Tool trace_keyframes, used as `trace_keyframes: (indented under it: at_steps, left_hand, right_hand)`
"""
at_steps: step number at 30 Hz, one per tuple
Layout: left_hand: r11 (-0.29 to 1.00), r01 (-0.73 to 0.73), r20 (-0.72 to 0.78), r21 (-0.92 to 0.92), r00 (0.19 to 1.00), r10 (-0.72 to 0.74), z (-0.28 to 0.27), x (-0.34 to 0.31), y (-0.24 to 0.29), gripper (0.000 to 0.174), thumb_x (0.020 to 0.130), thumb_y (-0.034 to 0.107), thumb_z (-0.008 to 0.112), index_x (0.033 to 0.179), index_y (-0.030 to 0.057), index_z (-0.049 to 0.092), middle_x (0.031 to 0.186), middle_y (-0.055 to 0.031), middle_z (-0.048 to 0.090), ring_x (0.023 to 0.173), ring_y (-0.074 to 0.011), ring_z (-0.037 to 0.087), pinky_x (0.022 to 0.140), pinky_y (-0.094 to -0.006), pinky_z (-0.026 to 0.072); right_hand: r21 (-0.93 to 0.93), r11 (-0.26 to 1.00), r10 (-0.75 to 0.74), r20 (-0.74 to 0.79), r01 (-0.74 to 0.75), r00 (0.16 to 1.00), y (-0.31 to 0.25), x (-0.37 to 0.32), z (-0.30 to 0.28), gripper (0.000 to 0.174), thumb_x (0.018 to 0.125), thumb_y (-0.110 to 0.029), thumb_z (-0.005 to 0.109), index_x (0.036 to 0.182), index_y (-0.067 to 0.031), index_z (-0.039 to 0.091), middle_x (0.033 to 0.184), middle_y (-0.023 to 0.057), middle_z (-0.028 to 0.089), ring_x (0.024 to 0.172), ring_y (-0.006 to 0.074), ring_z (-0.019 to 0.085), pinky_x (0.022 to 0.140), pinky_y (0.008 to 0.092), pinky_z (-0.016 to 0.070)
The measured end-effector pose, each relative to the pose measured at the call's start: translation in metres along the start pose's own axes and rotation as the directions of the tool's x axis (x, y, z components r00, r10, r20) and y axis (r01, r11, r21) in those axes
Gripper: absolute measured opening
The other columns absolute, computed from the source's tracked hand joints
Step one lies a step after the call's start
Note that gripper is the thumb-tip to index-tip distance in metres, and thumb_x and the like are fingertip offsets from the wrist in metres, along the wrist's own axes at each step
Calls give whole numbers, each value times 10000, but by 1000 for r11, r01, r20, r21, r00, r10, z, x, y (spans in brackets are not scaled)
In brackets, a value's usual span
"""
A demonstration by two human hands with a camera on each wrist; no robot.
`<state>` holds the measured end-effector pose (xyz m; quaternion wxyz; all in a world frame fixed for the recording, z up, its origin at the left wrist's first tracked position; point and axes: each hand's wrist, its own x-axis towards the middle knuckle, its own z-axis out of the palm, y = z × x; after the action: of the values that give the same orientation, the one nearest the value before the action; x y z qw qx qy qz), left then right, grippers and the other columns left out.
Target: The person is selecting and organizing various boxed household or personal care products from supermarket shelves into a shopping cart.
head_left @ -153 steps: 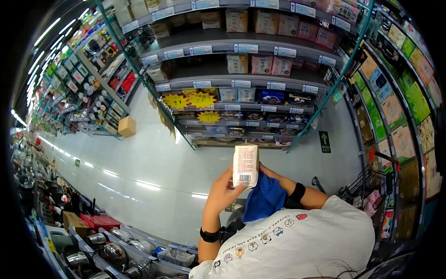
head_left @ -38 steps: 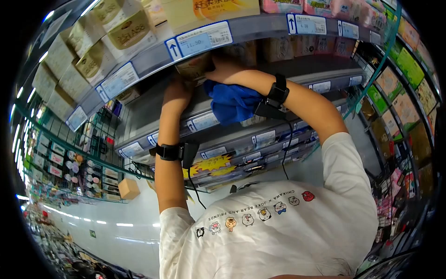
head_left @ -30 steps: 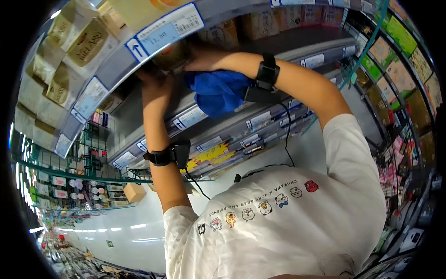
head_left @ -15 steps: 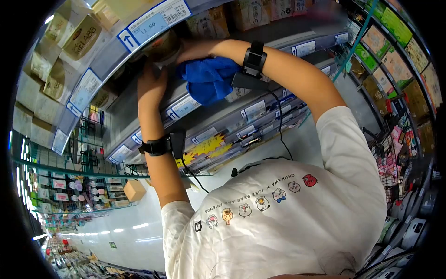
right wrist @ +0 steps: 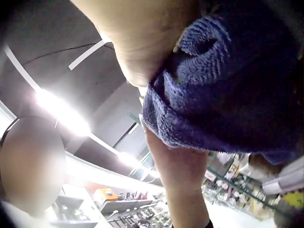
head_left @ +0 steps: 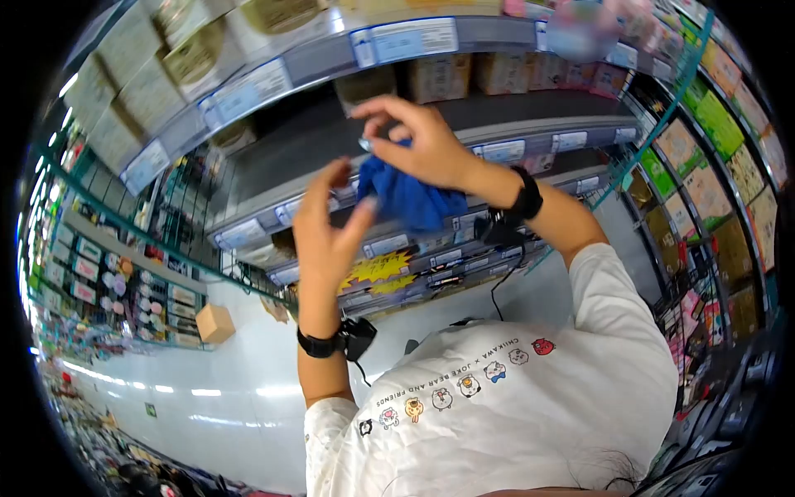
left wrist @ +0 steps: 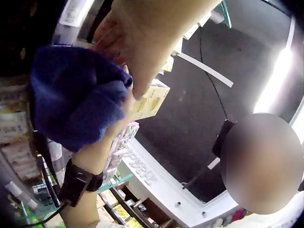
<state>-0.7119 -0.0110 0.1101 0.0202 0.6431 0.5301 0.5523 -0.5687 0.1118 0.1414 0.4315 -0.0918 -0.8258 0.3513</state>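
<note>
In the head view my right hand is in front of the shelf, fingers bent, with a blue cloth held in it and hanging below the palm. My left hand is to its left, thumb and fingers spread, holding nothing. A pale paper-wrapped pack sits on the shelf just beyond the right hand's fingertips. In the left wrist view the bunched cloth covers part of the right hand. Its towel-like weave shows up close in the right wrist view, where the cloth hides the fingers.
An upper shelf edge with price labels overhangs the pack. More wrapped packs stand to its right. Teal rack posts frame the shelves. A cardboard box is at the left by the floor, and a wire cart at the right.
Both hands held a small paper-wrapped pack over the aisle, then reached deep under the upper shelf with a pack. Now they have drawn back and parted, leaving a pack on the shelf.
</note>
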Motion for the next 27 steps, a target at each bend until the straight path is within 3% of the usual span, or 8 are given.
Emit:
trace_keyframes:
  at_steps: [2,6,10,14,18,21,25,27]
  left_hand:
    - [989,120,86,-92,990,-112,-9,-29,5,551,627,227,755,1076,-12,543,953,-163,601,873,-261,590,788,-337,462]
    - [938,301,307,-169,921,-240,-33,-87,-13,375,656,177,731,938,3,555,724,-93,594,643,-181,556,651,-277,460]
    - [752,502,289,-427,864,-412,-39,-139,-28,238,731,67,659,937,11,552,809,-46,606,741,-92,528,691,-261,449]
    - [340,526,277,-780,777,-566,-34,-176,-42,399,797,21,579,1181,-14,474,1099,-101,563,998,-175,541,867,-292,437]
    - [-74,514,448,-854,657,-607,-9,-194,-28,447,799,53,600,1212,-2,439,1099,-117,563,992,-208,560,867,-332,458]
    - [-85,631,568,-771,622,-539,17,-206,-17,428,799,63,608,1195,0,456,1077,-108,576,971,-192,567,861,-317,457]
    - [-84,682,632,-726,614,-474,61,-207,17,343,830,120,599,1137,-2,507,1033,-88,592,926,-157,572,826,-280,457]
    - [-27,773,688,-633,547,-476,85,-203,38,305,864,180,563,1101,-10,529,994,-83,602,879,-143,577,783,-263,461]
  right_hand:
    - [120,992,-55,46,49,997,-14,-18,27,332,787,27,545,1117,7,534,1038,96,548,889,99,538,713,214,484]
    - [171,982,52,136,-75,989,-20,-55,77,358,742,89,489,1090,21,535,1050,109,541,909,109,539,711,204,465]
    - [357,891,200,247,-281,948,-15,-93,116,366,796,-54,513,1150,25,467,1123,114,506,1012,160,520,858,260,427]
    - [318,823,364,340,-470,867,-15,-144,129,633,792,-180,620,1307,-28,285,1273,132,397,1152,219,433,949,337,377]
    - [348,644,611,302,-681,732,-28,-214,131,817,749,-175,696,1364,-31,178,1309,149,354,1150,240,438,939,360,401]
    - [411,578,664,264,-705,699,-35,-247,118,877,739,-178,721,1374,-27,135,1306,160,360,1173,247,426,953,369,393]
    - [315,731,622,57,-605,781,-54,-291,88,739,799,-203,666,1348,-17,207,1236,152,440,1130,230,470,905,339,428]
    - [337,687,703,-82,-644,706,-65,-317,69,654,836,-216,619,1332,-19,240,1199,146,472,1073,215,507,868,332,445]
